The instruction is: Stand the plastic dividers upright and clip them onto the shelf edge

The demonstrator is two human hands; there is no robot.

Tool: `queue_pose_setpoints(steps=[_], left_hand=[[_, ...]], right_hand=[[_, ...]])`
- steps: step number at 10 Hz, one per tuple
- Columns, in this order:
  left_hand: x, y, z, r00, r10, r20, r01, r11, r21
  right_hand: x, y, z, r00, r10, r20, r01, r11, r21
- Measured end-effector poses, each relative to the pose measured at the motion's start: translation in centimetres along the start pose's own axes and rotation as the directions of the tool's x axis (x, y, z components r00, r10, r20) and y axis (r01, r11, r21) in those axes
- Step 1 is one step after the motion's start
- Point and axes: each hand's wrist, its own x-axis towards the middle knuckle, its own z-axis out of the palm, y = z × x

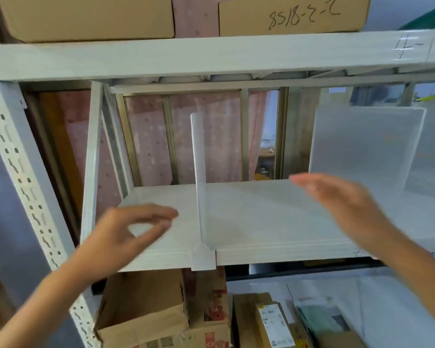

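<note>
- One white metal rack fills the view, its slotted post running down the left side and its upper beam crossing the top.
- Two cardboard boxes sit on that top level: a plain one at left and one with handwritten numbers at right.
- The shelf in the middle is a pale board; its front edge faces the camera.
- A frosted divider stands upright on the shelf at the right, seen broadside, behind the right hand.
- A second divider stands upright near the middle of the shelf, seen edge-on as a thin white strip running front to back.
- Its clip sits over the front edge of the shelf.
- Below the shelf are more cardboard boxes and a box with a yellow label.
- The left hand hovers left of the middle divider, not touching it; thumb and fingers are curled toward each other with a gap between, holding nothing.
- The right hand is blurred, held flat right of that divider with fingers stretched out and empty.
</note>
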Motion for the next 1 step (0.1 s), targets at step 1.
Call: queue_pose_setpoints(steps=[1], left_hand=[[-0.8, 5.74, -5.62, 0.982, 0.008, -0.187, -0.045, 0.98, -0.193]], right_hand=[[0.29, -5.98, -4.64, 0.981, -0.162, -0.106, 0.185, 0.943, 0.277]])
